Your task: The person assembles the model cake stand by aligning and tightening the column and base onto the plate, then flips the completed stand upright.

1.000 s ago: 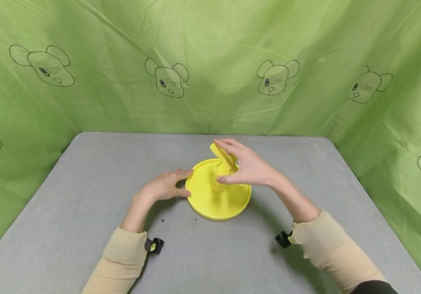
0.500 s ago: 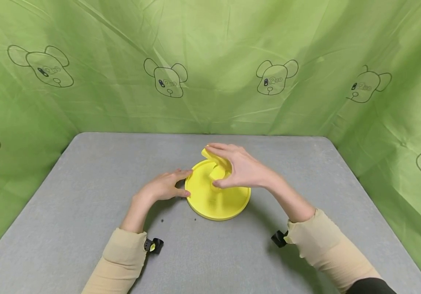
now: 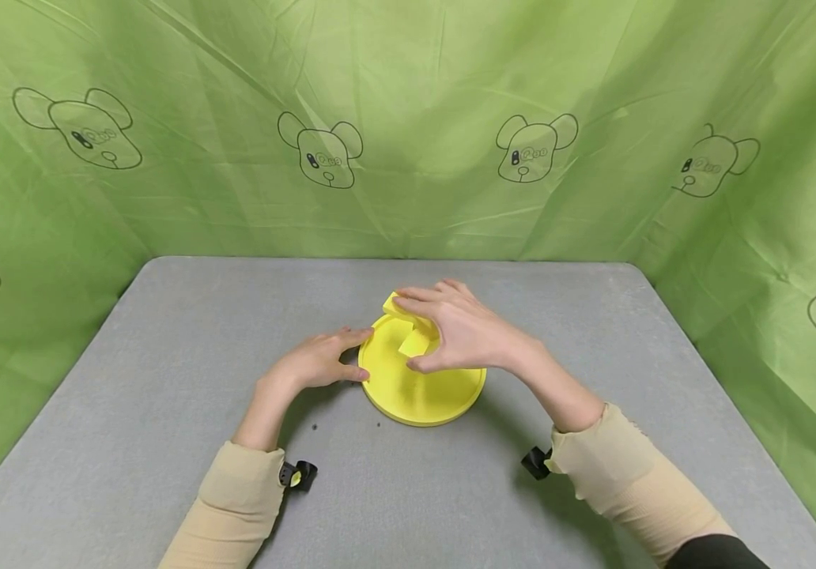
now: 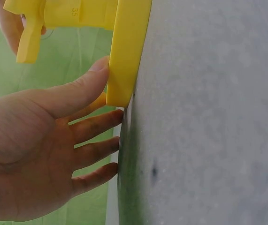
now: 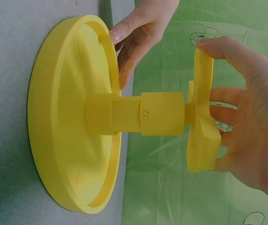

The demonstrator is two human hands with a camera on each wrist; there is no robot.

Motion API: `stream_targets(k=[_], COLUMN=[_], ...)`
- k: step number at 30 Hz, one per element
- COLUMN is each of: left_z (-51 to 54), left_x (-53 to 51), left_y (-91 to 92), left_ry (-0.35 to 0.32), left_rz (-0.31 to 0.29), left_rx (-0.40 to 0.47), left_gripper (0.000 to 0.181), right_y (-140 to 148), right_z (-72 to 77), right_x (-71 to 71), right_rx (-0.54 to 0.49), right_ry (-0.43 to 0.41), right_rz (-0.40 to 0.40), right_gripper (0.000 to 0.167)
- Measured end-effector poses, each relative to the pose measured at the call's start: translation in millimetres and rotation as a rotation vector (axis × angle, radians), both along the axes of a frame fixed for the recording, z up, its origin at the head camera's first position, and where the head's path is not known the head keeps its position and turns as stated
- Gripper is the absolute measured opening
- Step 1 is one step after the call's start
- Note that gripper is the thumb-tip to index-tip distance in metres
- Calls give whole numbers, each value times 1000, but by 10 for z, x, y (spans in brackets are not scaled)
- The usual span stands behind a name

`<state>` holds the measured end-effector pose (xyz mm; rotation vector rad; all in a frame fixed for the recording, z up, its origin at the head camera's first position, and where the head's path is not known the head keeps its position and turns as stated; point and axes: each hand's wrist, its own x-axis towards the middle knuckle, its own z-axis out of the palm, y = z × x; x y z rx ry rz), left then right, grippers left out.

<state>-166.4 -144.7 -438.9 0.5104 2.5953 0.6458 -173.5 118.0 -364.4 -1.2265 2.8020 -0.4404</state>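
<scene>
A yellow round base (image 3: 418,399) with a raised rim lies flat on the grey table. From its middle rises a stepped yellow post (image 5: 162,114) marked "32", topped by a winged yellow knob (image 5: 204,112). My right hand (image 3: 475,328) holds the knob from above, fingers on the far side and thumb nearer me; in the right wrist view a fingertip rests on one wing's end. My left hand (image 3: 315,359) touches the base's left edge with thumb and index finger. The other left fingers (image 4: 96,152) extend nearly straight, low beside the table.
The grey table (image 3: 166,379) carries a few small dark specks near the base. Green curtains (image 3: 408,197) printed with mouse-like heads stand behind and at both sides. Black wrist cameras (image 3: 301,476) sit by the beige sleeves (image 3: 237,498).
My right hand has shifted a little left and toward me, and the knob's far wing has swung left and nearer with it. The left hand and the base stay where they were.
</scene>
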Motion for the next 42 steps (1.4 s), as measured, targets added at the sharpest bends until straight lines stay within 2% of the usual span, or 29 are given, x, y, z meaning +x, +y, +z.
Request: stream_targets(k=[6, 11, 20, 25, 31, 42], left_z=[8, 9, 6, 13, 8, 19], left_x=[5, 8, 8, 19, 19, 21], left_y=[-11, -10, -18, -17, -16, -14], left_ry=[5, 7, 17, 9, 2, -6], left_rz=[1, 3, 2, 10, 18, 21], left_rx=[-2, 3, 4, 7, 18, 17], left_gripper=[77, 77, 78, 78, 78, 78], right_y=[24, 141, 418, 505, 590, 721], right_z=[-15, -33, -195, -302, -379, -463], right_x=[3, -24, -128, -148, -91, 109], right_rx=[-14, -88, -340, -468, -608, -714], right_ry=[12, -38, -241, -331, -379, -406], right_rz=[0, -51, -202, -191, -218, -266], right_gripper=[91, 90, 62, 54, 48, 47])
